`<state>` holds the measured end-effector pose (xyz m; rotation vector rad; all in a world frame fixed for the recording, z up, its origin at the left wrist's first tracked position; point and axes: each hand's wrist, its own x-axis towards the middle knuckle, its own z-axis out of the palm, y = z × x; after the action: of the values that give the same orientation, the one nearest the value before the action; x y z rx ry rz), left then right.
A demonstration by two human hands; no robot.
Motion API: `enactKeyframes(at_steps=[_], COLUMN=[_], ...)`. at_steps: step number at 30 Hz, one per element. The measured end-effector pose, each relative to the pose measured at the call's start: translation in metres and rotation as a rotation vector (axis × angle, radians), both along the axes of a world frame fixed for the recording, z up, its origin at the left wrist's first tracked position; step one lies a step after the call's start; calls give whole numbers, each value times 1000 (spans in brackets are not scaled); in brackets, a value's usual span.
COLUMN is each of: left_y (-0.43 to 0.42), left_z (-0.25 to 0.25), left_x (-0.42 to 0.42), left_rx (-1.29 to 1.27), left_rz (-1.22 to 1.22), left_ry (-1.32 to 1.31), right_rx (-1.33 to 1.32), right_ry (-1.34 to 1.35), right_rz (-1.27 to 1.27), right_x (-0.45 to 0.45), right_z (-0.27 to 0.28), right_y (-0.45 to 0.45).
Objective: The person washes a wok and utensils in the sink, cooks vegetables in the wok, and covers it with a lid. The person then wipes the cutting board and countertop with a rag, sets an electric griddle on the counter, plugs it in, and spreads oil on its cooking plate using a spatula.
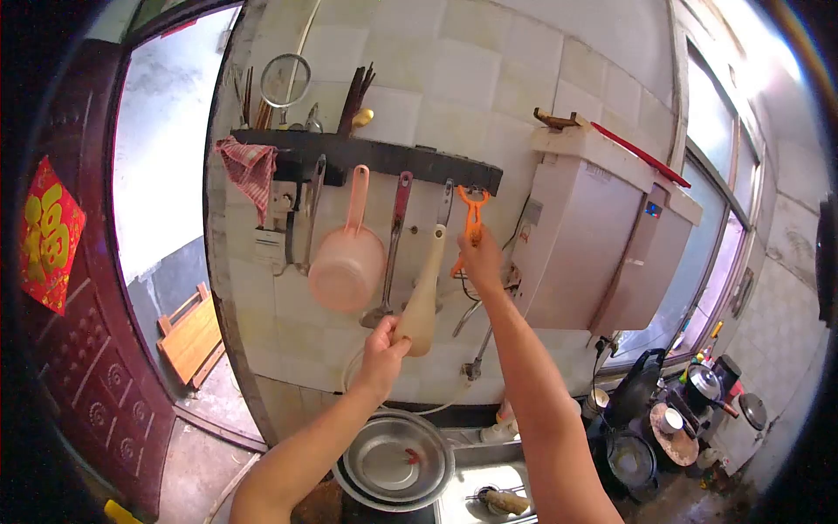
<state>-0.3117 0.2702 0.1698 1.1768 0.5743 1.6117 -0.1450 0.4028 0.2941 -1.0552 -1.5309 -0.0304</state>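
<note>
My left hand [384, 355] is closed around the wide lower end of a beige rice paddle [427, 293]. The paddle tilts upward, its handle with a hole at the tip reaching close to the hooks. Higher and to the right, my right hand [481, 258] grips an orange Y-shaped tool that looks like a peeler [473, 214]. Its forked top is at the underside of the black wall rack [367, 155]; whether it still hangs on a hook I cannot tell. Left of the paddle hang a ladle [397, 229] and a pink plastic dipper [347, 266].
A red checked cloth [250, 168] and a strainer [286, 80] are at the rack's left. A white box-shaped appliance [567, 236] is mounted at right. Below are metal basins [349, 472] and a sink [463, 493]. Pans [630, 463] and dishes crowd the right counter. A doorway opens at left.
</note>
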Motion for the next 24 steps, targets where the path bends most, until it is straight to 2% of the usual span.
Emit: enactKeyframes(at_steps=[3,6,9,11,14,15,17,19,21,22,23,24], left_y=[-5,-11,-19,-33,-62,-72,-96,-120,-146,-157,-174,-188], left_z=[-9,-11,-18,-21,-35,-41,-56,-75,-93,-106,-110,-103], left_x=[-5,-11,-12,-10,-1,6,24,55,84,99,116,131], left_rx=[11,-9,-34,-62,-137,-174,-190,-137,-17,-43,-147,-114], left_rz=[20,-17,-104,-167,-251,-289,-312,-342,-324,-382,-438,-482], left_ry=[-12,12,-48,-66,-97,-100,64,262,474,521,531,681], right_rx=[-161,-40,459,243,-157,-235,-267,-479,-475,-514,-462,-380], right_ry=[172,149,146,299,480,476,316,481,551,658,643,642], right_rz=[146,128,-222,113,588,631,463,453,224,178,85,33], right_x=[-16,-9,-5,-2,-3,1,11,29,54,68,84,102], right_z=[7,-16,-44,-62,-96,-116,-160,-214,-221,-231,-234,-242], right_y=[-41,-7,22,-20,-137,-169,-221,-258,-300,-316,-335,-350])
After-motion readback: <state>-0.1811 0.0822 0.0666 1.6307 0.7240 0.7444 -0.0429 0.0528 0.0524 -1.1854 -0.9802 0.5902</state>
